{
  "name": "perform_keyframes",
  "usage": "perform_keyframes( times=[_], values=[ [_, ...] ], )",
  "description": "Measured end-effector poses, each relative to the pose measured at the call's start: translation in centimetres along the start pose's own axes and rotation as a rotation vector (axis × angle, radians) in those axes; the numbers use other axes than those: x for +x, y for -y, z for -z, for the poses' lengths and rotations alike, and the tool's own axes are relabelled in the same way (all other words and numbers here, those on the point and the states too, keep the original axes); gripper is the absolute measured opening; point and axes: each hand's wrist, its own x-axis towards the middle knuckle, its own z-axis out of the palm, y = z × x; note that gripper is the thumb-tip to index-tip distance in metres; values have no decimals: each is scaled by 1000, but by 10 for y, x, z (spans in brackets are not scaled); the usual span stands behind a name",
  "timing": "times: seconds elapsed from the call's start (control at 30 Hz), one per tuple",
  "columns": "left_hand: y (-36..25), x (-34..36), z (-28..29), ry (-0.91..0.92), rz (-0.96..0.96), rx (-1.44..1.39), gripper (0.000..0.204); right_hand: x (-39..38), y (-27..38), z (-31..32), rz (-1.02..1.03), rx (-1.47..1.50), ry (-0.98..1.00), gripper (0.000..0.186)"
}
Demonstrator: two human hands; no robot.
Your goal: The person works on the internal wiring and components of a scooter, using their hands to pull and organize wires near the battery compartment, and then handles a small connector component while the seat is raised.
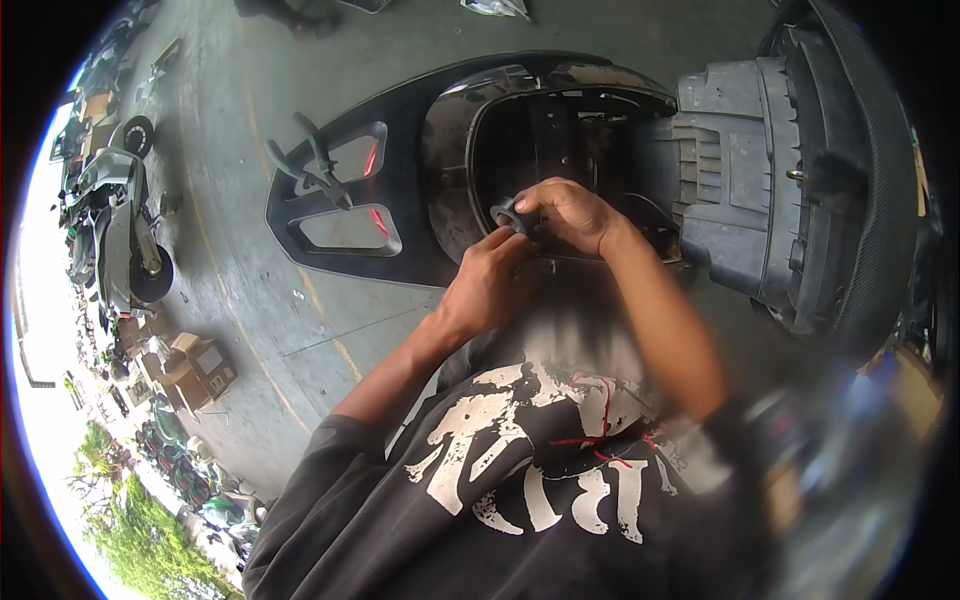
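My left hand (492, 285) and my right hand (572, 212) meet over the open body of a scooter (440, 150). Between their fingertips is a small dark ring that looks like a roll of black tape (506, 213). The right fingers curl over its upper side, while the left fingers pinch at its lower edge. Whether a strip hangs off the roll is hidden by the fingers. To the left, pliers (318, 165) with dark green handles lie on the scooter's black tail rack (285, 210), which has two slots.
The scooter's raised seat (870, 200) stands on the right, its ribbed plastic underside (735, 150) turned toward the open bay. Along the left are a parked motorbike (125, 230) and an open cardboard box (190, 370) on the grey floor (230, 290).
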Motion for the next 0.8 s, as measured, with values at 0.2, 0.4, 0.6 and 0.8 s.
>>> perform_keyframes(
  times=[0.2,0.4,0.6,0.8],
  values=[
    [-11,11,-1,11,-48,183,28,11,-5,3,-188,-254,44,34],
    [-14,28,-6,276,77,569,22,8,-10,14,-26,-495,-237,39],
    [-16,44,-4,315,72,694,14,-59,-14,-4,209,-802,-632,38],
    [-6,66,7,351,266,105,22,-93,-56,-59,325,-640,-682,46]
  ],
)
